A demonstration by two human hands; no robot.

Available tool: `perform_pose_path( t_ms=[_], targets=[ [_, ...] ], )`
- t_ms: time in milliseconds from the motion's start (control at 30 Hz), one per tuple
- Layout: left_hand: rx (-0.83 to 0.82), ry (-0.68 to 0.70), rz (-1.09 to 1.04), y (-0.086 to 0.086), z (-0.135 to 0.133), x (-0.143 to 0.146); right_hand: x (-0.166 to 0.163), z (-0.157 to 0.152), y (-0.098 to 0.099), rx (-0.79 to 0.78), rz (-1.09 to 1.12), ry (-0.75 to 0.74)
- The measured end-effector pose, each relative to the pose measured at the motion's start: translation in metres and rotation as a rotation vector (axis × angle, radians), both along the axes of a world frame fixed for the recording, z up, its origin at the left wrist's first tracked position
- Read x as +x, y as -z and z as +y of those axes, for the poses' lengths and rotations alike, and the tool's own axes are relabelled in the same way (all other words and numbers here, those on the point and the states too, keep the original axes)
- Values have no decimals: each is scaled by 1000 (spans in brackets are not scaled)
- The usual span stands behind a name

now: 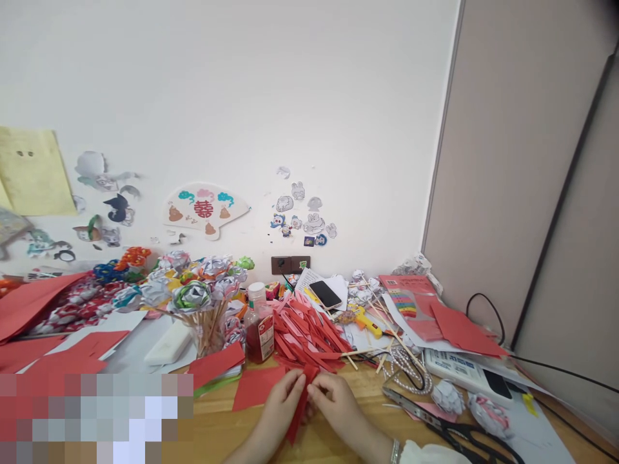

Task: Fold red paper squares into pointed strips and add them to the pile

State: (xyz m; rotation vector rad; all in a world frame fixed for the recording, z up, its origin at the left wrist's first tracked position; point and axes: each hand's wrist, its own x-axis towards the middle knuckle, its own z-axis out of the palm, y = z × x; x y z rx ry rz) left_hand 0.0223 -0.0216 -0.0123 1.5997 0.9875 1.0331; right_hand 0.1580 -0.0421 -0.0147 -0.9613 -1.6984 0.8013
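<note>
My left hand (279, 406) and my right hand (338, 403) meet low in the middle of the view over a wooden desk (338, 444). Both pinch a folded strip of red paper (298, 412) that hangs down between them. Fingers of both hands are closed on the strip. Just beyond the hands lies a heap of cut red paper strips (304, 335). A flat red paper sheet (256, 386) lies to the left of my left hand.
A red liquid bottle (258, 325) and a jar of paper flowers on sticks (207, 309) stand behind. A phone (325, 294), yellow glue gun (365, 320), black scissors (454, 428), white cords and crumpled paper lie to the right. Red sheets (33, 303) cover the left.
</note>
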Motion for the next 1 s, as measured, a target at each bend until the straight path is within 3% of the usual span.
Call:
perform_pose_path(
  t_ms=[133,300,433,567,700,1000],
  targets=[
    [-70,101,-67,7,1,2,4,3,-3,-14,33,0],
    [-55,96,-105,0,1,2,13,10,1,-71,133,115],
    [-66,141,-72,-6,-3,1,17,11,1,-84,156,62],
    [-130,170,-38,-4,-5,2,18,13,-2,-60,113,113],
    [-217,186,-22,1,-5,3,18,16,0,-127,141,127],
    [-209,184,-12,-3,-7,2,16,13,2,-252,266,120]
  ],
)
